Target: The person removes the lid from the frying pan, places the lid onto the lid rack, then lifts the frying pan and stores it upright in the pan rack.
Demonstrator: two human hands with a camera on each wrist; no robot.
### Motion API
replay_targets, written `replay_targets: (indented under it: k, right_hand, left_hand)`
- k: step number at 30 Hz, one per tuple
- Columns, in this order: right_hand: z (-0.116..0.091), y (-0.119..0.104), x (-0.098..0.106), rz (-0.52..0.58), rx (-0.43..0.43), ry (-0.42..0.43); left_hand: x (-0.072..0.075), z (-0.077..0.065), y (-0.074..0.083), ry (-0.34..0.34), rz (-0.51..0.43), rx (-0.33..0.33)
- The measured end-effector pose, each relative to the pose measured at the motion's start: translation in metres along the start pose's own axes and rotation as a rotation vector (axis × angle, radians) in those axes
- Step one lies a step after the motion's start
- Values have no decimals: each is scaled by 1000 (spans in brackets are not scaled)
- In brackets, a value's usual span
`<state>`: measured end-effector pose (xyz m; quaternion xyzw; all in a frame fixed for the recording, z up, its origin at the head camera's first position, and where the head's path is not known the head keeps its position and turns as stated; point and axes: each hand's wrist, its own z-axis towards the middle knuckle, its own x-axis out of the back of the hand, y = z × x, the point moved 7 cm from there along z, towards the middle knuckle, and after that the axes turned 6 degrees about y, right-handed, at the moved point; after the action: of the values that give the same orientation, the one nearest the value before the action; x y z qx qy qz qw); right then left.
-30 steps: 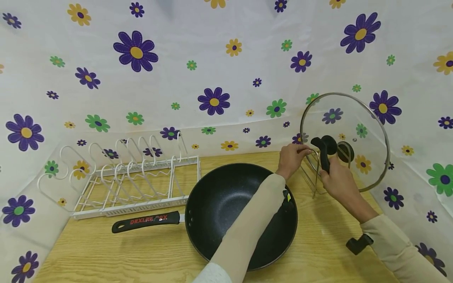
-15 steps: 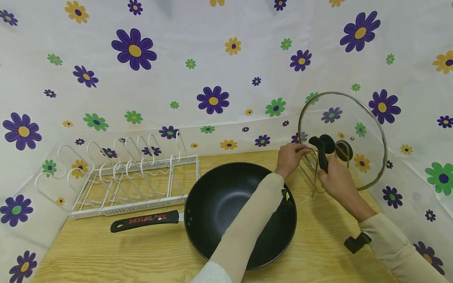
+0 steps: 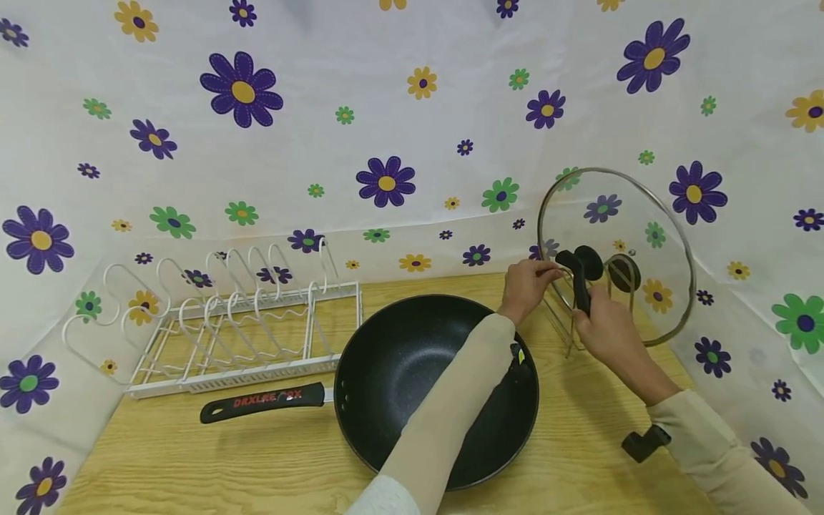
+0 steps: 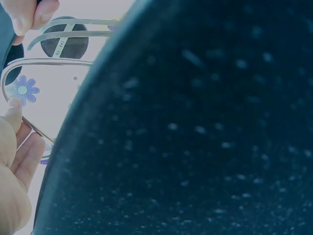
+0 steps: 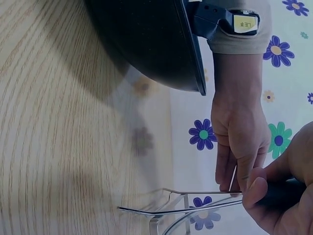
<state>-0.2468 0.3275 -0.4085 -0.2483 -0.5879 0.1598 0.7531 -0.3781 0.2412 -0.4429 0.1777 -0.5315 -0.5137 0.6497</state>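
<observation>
My right hand (image 3: 611,329) grips the black handle (image 3: 581,282) of a round glass lid (image 3: 644,214), which stands on edge with its metal rim upright. The lid sits between the loops of a small metal wire rack (image 3: 558,325) at the back right of the table. With fingertips and thumb, my left hand (image 3: 524,290) pinches the rack's front loop (image 4: 49,61). In the right wrist view the left hand (image 5: 239,122) reaches the wire just beside the lid handle. The rack's lower part is partly hidden behind the right hand.
A black wok (image 3: 399,357) lies under my left forearm, its handle (image 3: 264,402) pointing left. Behind that handle stands a white wire dish rack (image 3: 270,368). A black disc (image 3: 623,273) shows through the lid. Flowered sheeting (image 3: 309,143) walls the table's back and sides.
The lid and my right hand have shifted slightly left, toward the left hand. My left hand keeps its hold on the wire rack. The wok has not moved.
</observation>
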Motion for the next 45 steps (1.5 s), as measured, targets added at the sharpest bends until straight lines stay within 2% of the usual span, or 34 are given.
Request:
replay_targets:
  k: [12, 28, 36, 45]
  right_hand:
    - [0, 0, -2, -3, 22, 19]
    - [-1, -3, -6, 6, 21, 20]
    - [-2, -3, -6, 12, 19, 48]
    - [-5, 3, -9, 109, -36, 55]
  left_hand:
    - [1, -1, -1, -5, -19, 18]
    - [2, -1, 0, 19, -32, -8]
    - [2, -1, -2, 18, -39, 20]
    - [3, -2, -4, 8, -60, 33]
